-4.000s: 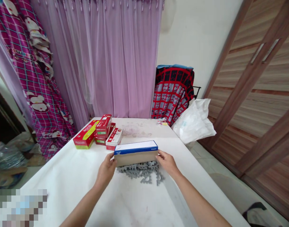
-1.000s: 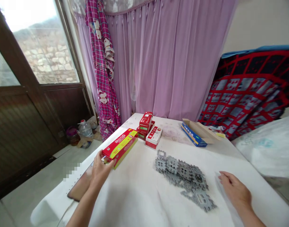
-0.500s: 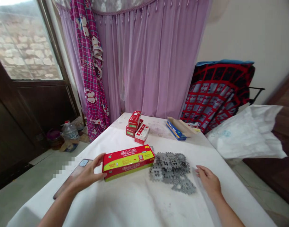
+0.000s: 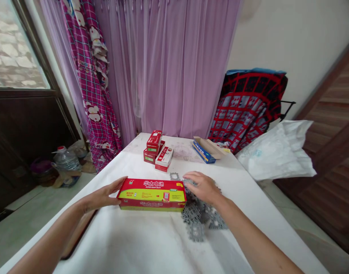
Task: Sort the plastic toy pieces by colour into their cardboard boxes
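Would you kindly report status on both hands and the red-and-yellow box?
Left hand gripping box at left end. Right hand near its right end, contact unclear. Box closed. Gray pieces beneath right hand.

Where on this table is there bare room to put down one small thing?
Bare table shows on the near side of the red-and-yellow box, and farther back, between the small red boxes and the blue open box. Crowded: the red-and-yellow box's two ends, the right by grey pieces and the right hand, the left by the left hand.
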Action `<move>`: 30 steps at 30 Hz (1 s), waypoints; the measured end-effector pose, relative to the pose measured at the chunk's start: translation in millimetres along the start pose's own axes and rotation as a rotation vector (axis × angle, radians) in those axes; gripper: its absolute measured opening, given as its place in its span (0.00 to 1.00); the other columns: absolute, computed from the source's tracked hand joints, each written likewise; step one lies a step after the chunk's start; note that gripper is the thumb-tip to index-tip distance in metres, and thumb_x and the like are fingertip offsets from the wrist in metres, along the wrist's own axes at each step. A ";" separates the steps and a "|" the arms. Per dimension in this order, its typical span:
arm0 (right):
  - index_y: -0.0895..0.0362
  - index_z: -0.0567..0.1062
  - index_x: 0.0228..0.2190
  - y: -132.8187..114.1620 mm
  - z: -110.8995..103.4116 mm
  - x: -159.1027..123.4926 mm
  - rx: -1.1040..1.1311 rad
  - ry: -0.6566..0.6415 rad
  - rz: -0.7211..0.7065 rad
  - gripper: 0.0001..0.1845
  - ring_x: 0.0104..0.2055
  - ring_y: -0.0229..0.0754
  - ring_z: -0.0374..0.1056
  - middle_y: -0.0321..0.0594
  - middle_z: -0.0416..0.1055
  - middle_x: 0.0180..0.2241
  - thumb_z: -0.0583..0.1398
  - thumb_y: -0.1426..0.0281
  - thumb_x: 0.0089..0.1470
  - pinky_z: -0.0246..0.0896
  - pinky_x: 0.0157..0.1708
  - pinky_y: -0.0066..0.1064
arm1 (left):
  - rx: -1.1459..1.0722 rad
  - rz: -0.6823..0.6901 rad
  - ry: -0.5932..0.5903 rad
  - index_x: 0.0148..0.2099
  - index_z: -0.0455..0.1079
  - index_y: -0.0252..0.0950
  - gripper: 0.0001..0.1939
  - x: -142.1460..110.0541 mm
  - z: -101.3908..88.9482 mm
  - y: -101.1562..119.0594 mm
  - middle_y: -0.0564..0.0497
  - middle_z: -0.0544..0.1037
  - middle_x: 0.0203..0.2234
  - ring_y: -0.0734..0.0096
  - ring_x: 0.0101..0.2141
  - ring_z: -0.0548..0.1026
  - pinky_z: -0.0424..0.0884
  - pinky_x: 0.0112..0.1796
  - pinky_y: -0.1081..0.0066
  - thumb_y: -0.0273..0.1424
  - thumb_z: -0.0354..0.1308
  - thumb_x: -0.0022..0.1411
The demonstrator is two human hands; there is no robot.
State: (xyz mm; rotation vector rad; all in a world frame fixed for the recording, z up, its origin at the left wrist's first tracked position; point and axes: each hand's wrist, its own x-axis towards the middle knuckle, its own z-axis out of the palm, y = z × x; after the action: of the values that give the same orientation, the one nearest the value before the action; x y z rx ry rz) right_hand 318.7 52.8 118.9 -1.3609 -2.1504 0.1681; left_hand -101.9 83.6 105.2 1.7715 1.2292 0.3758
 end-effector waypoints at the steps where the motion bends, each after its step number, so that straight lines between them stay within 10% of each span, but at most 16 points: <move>1: 0.53 0.80 0.43 -11.0 -0.5 6.4 -0.070 -0.080 -0.071 0.14 0.48 0.45 0.71 0.43 0.77 0.47 0.58 0.69 0.55 0.64 0.51 0.37 | 0.054 -0.007 -0.015 0.72 0.39 0.42 0.56 1.8 -1.7 1.8 0.47 0.56 0.68 0.53 0.64 0.60 0.65 0.58 0.61 0.48 0.64 0.49; 10: 0.54 0.80 0.39 -44.9 -13.5 16.4 -0.418 -0.533 -0.179 0.10 0.46 0.46 0.71 0.42 0.78 0.42 0.64 0.66 0.54 0.61 0.43 0.34 | 0.583 0.096 0.206 0.68 0.57 0.41 0.38 11.0 9.8 12.6 0.47 0.57 0.67 0.52 0.63 0.62 0.61 0.60 0.55 0.53 0.48 0.61; 15: 0.55 0.79 0.39 -52.5 -14.9 27.3 -0.547 -0.639 -0.192 0.14 0.46 0.48 0.71 0.44 0.78 0.41 0.66 0.61 0.53 0.59 0.41 0.33 | 0.999 0.060 0.111 0.66 0.60 0.42 0.34 16.9 11.9 34.2 0.44 0.63 0.65 0.51 0.63 0.63 0.57 0.60 0.45 0.50 0.49 0.61; 30: 0.60 0.78 0.42 -62.3 -6.7 37.9 -0.668 -0.733 -0.171 0.20 0.44 0.52 0.74 0.51 0.78 0.42 0.67 0.62 0.49 0.63 0.41 0.34 | 1.278 0.155 0.038 0.47 0.74 0.38 0.26 28.8 17.9 69.7 0.40 0.80 0.47 0.52 0.44 0.79 0.58 0.56 0.51 0.48 0.66 0.51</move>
State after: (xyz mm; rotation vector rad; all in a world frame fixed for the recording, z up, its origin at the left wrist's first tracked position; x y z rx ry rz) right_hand 261.6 54.7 164.6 -1.6183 -3.1171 -0.1697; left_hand -36.3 93.6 145.4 2.9235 1.4795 -0.4291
